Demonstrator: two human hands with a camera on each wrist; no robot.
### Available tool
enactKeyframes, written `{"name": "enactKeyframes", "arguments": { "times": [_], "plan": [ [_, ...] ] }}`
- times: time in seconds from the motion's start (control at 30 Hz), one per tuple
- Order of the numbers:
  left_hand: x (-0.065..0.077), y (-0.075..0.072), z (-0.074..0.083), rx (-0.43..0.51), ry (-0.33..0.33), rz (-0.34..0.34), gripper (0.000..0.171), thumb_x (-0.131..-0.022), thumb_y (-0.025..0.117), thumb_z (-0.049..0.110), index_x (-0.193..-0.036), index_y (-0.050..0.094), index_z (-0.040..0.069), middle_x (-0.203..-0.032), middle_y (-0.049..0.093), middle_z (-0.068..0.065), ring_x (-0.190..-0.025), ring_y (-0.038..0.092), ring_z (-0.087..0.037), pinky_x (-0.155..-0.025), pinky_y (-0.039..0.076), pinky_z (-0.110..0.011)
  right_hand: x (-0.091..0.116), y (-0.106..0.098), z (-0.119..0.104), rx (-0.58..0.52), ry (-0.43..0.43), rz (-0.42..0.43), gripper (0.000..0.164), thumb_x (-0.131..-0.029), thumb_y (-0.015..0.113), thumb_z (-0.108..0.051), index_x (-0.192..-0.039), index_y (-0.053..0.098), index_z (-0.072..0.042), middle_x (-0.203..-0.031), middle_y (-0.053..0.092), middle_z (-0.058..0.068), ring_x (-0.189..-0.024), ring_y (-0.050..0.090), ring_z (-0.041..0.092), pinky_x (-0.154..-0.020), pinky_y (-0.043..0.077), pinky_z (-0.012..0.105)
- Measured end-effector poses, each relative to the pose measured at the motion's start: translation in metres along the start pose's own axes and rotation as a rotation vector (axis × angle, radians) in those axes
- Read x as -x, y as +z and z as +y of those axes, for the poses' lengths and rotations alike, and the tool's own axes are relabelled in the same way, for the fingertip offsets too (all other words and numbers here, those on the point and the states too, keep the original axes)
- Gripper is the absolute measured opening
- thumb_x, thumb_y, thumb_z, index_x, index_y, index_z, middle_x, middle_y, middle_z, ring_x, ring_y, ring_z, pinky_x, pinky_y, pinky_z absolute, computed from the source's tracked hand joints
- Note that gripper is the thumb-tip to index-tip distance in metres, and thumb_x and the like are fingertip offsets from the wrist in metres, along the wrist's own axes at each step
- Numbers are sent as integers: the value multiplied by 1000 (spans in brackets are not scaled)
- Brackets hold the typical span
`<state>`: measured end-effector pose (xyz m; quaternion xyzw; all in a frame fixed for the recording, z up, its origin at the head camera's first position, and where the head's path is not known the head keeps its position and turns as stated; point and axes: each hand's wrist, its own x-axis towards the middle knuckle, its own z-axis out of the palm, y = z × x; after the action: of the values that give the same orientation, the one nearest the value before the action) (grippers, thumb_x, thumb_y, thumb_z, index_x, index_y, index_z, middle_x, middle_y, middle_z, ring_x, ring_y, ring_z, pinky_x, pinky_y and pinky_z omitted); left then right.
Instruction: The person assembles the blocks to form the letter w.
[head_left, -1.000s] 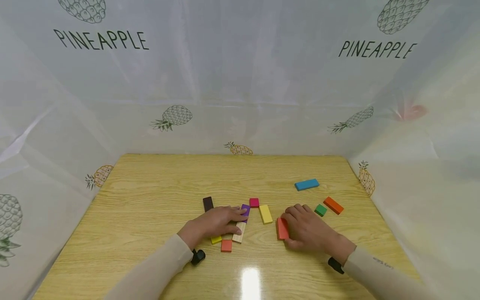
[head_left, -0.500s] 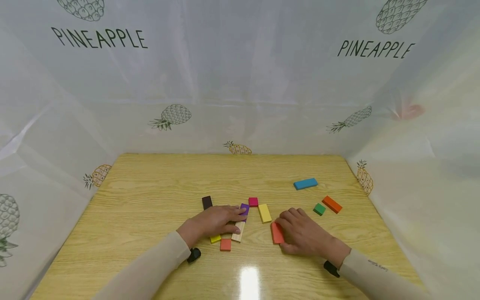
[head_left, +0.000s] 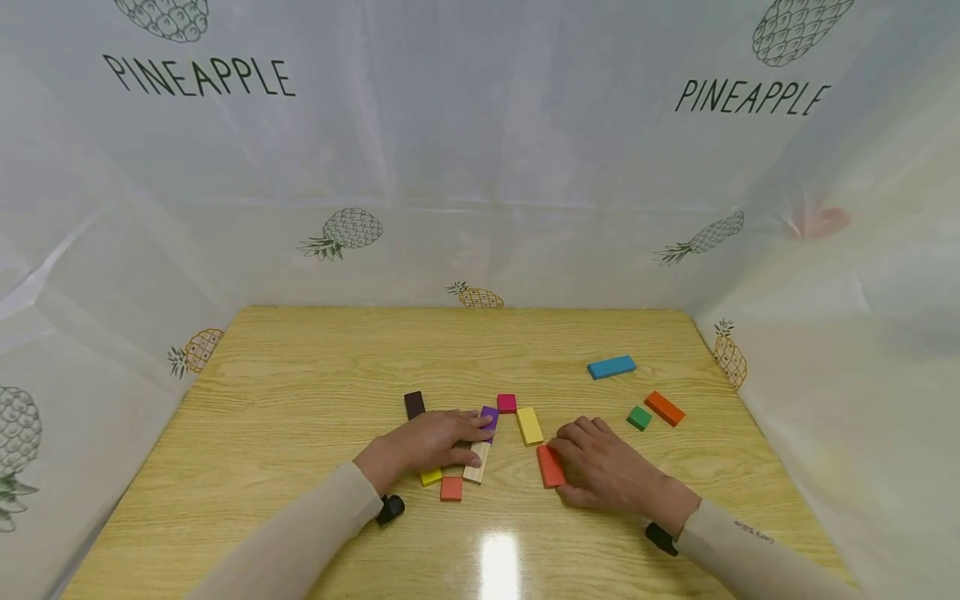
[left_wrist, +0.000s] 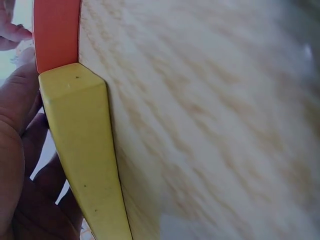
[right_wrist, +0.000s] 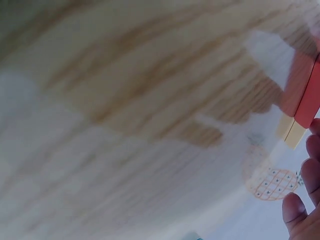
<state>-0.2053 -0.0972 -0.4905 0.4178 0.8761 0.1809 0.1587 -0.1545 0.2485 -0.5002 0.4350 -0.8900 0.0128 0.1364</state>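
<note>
On the wood-grain counter [head_left: 315, 375], a small red square block [head_left: 451, 489] is lying nearest the person, to the near left of the pale yellow block [head_left: 529, 427]. A bright yellow block [head_left: 431, 478] is showing partly from under the left hand, farther left of the pale yellow block. The red rectangular block [head_left: 551, 467] is lying flat just on the near side of the pale yellow block and slightly right of it. The right hand [head_left: 609, 467] is holding this red piece along its right side, the fingers curling at the far end and the thumb at the near end. The left hand [head_left: 431, 442] is resting with fingers extended, its thumb touching the plain wooden block [head_left: 475, 475] and its fingers the purple block [head_left: 489, 436]; it is gripping neither. Both are lying end to end, left of the pale yellow block. The green block [head_left: 639, 417] and orange block [head_left: 664, 408] are lying to its right, the black block [head_left: 414, 403] well left, partly covered. The magenta block [head_left: 507, 403] is sitting just beyond its far left corner, the blue block [head_left: 611, 367] farther off to the right. Past everything, a pineapple-printed sheet [head_left: 480, 167] is hanging.
</note>
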Motion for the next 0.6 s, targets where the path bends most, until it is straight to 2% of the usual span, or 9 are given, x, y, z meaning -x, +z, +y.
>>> {"name": "enactKeyframes", "arguments": {
  "times": [0.23,0.6],
  "plan": [
    [0,-1,0,-4,-2,-2,58,-107,59,46,-160,49,24,-170,36,4,-158,35,-21,-128,33,-50,-4,0,-4,3,-7,-25,54,-93,75,-51,-132,70,-15,-122,65,-1,-111,56,18,-94,52,41],
    [1,-2,3,14,-14,-7,59,-106,60,45,-159,49,23,-170,37,4,-158,36,-22,-128,33,-51,-6,0,-6,25,1,-65,51,-96,72,-50,-135,71,-17,-122,66,-3,-110,56,17,-95,52,38]
  ]
}}
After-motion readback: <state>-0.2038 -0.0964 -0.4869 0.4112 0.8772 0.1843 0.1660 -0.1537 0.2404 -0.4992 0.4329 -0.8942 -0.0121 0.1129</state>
